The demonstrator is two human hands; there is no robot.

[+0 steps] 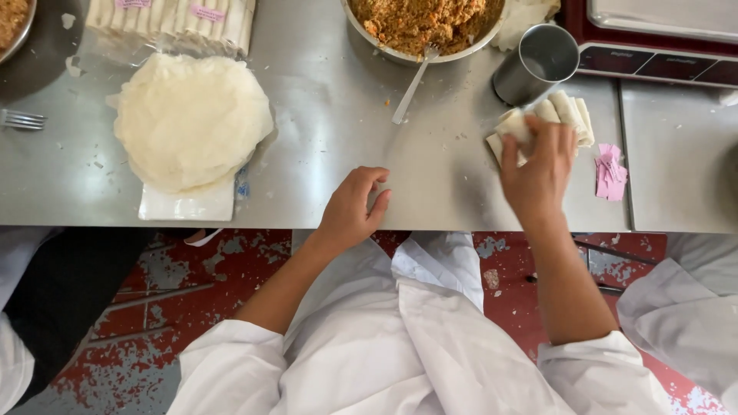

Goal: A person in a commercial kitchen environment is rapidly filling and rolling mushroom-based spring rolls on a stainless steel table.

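My right hand [538,170] reaches over a row of rolled white wrappers [565,111] on the steel table [430,177] and grips the nearest roll [513,123] by its end. My left hand [352,209] rests at the table's front edge with fingers loosely curled, holding nothing. A round stack of thin white wrapper sheets [191,119] lies to the left on a white board [188,205]. At the top centre stands a metal bowl [400,54] of orange-brown crumbly filling [419,19], with a spoon [413,86] leaning out.
A steel cup [536,64] stands beside the rolls. Pink paper slips [611,173] lie to the right. A red scale [653,58] sits top right. Packed wrappers [173,19] are top left, a fork [21,119] at far left. Other people's white sleeves [684,307] flank me.
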